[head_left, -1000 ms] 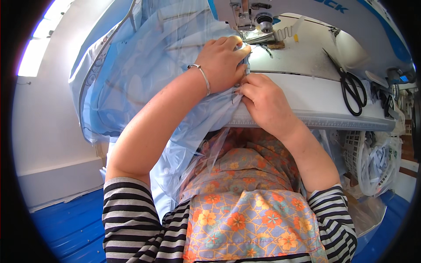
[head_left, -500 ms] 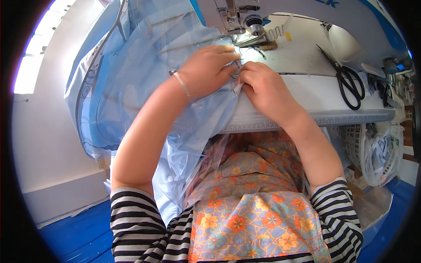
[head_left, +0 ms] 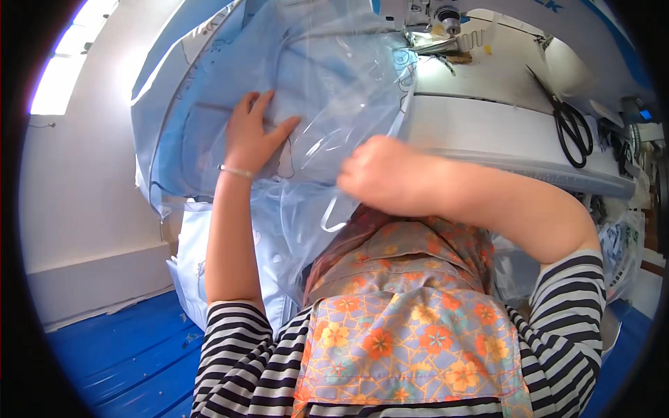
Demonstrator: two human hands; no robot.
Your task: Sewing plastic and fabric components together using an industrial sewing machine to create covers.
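Observation:
Pale blue fabric under clear plastic sheeting (head_left: pixel 334 90) spreads across the left of the sewing table, with dark line drawings along its edges. My left hand (head_left: pixel 254 139) rests on it, fingers spread and holding nothing. At the sheeting's near right edge is my right hand (head_left: pixel 380 174), blurred, its fingers curled closed; whatever they grip is hidden. A narrow white strip (head_left: pixel 334 216) loops down just below that hand. The sewing machine (head_left: pixel 446 17) stands at the far side, its needle area partly cut off by the top of the view.
Black-handled scissors (head_left: pixel 573 132) lie at the right of the white tabletop (head_left: pixel 481 125). A grey ruled strip (head_left: pixel 529 171) runs along the front edge. Below hangs a clear bag (head_left: pixel 620 251) of scraps. More pale blue cloth (head_left: pixel 230 244) drapes down at the left.
Both hands have left the needle area. My left hand has slid left and opened flat on the sheeting; my right has come toward me and left. The sheeting's right edge now shows beside the machine.

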